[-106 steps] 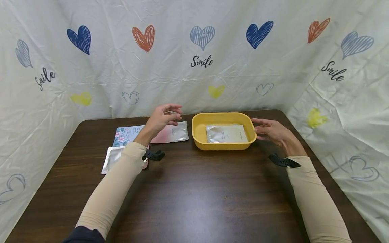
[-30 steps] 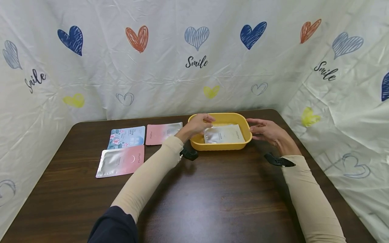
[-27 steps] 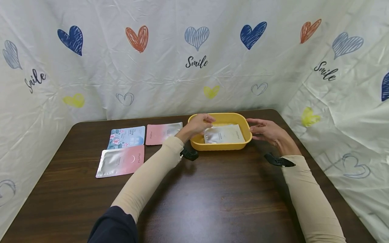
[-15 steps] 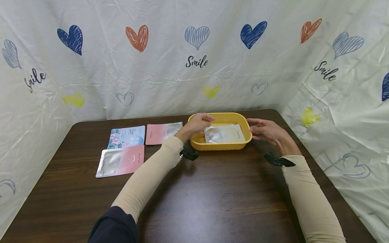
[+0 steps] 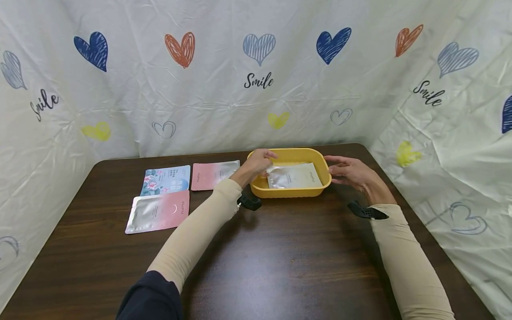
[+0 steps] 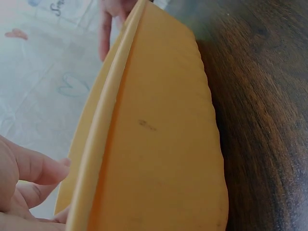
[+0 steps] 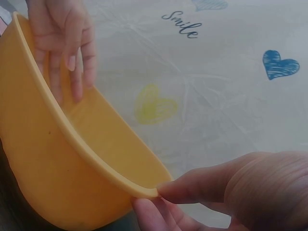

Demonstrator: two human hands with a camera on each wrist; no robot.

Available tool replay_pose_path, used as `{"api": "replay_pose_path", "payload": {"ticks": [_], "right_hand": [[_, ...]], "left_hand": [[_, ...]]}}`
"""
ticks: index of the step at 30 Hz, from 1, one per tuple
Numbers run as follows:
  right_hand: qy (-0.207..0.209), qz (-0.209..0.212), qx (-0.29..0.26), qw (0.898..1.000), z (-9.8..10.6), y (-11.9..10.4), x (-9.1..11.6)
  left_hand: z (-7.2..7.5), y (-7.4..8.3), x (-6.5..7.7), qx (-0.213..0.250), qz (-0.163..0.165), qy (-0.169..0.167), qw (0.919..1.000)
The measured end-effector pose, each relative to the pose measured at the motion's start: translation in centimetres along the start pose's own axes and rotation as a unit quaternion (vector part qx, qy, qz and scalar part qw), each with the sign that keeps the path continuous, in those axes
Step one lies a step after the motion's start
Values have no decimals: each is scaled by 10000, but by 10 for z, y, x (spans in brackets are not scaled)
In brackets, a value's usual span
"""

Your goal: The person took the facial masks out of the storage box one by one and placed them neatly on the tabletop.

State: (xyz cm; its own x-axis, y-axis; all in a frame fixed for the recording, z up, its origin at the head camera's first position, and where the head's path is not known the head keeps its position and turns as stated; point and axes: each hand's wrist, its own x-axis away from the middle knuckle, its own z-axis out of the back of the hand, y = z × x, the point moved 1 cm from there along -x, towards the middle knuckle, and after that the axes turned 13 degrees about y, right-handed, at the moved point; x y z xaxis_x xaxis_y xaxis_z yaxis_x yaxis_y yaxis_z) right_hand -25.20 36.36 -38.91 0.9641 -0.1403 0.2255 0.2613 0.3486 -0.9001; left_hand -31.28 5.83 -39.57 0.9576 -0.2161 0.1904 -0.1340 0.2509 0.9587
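Observation:
My left hand (image 5: 257, 162) reaches over the left end of a yellow plastic basket (image 5: 290, 193). In the right wrist view its fingers (image 7: 57, 79) hang fairly straight down inside the wall. A white and silver face mask sachet (image 5: 298, 176) lies in the basket, its left edge right at those fingers. My right hand (image 5: 356, 173) pinches the basket's right rim between thumb and fingers, as the right wrist view shows. The left wrist view has the basket's outer wall (image 6: 163, 120) in front, hiding the sachet and most left fingertips.
Left of the basket lie a pink and silver sachet (image 5: 214, 175), a blue flowered sachet (image 5: 166, 180) and a second pink and silver sachet (image 5: 159, 211) nearer me. All rest on the dark wooden table (image 5: 280, 249). A white curtain (image 5: 216, 89) with hearts hangs behind.
Since the oldest frame my left hand has moved right, from above the pink sachet into the basket. Lately its fingers and the white sachet have shifted slightly left. My right hand keeps its grip.

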Motion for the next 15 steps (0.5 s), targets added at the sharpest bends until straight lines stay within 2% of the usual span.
{"api": "replay_pose_path", "payload": {"ticks": [6,11,15], "right_hand": [[4,-14,-15,10000,0,-1,0],[60,9,27,10000,0,-2,0],[91,-24,17,10000,-1,-1,1]], "left_hand": [[1,2,1,-60,30,18,10000],[2,4,3,-168,-90,78,9998],[2,2,3,-265,-13,197,9995]]}}
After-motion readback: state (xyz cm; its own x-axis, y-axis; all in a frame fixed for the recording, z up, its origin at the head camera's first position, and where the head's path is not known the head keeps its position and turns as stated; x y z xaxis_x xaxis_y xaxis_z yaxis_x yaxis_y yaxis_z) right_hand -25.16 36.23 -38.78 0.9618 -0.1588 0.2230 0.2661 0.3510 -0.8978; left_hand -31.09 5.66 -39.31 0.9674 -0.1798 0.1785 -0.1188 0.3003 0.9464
